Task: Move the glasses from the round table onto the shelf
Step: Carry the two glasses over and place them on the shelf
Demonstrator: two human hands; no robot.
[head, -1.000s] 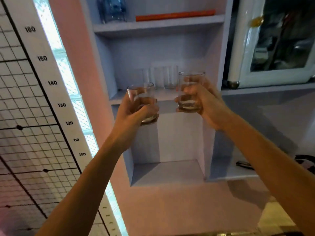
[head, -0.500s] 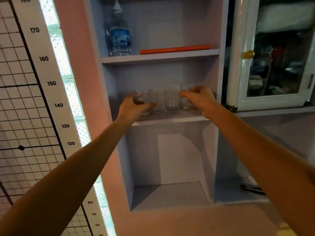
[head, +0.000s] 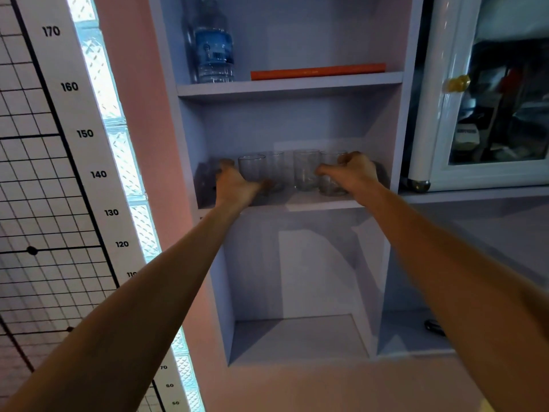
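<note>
Left hand (head: 234, 185) reaching into middle shelf (head: 320, 203), fingers curled around left-end glass (head: 251, 172), base resting on shelf. Two more glasses (head: 306, 169) upright between the hands, close together. Right hand (head: 353, 173) wrapped around right-end glass (head: 331, 176), likewise standing on shelf. Water bottle (head: 214, 46) on shelf above.

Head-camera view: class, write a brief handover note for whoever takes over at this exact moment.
Left hand: wrapped around a clear short glass tumbler on the middle lilac shelf.
Right hand: gripping another clear tumbler on the same shelf.
Two more clear glasses stand between them, further back.
Done: both carried glasses are at the shelf.
Left: let go, withdraw; the round table is out of view, so check it.
</note>
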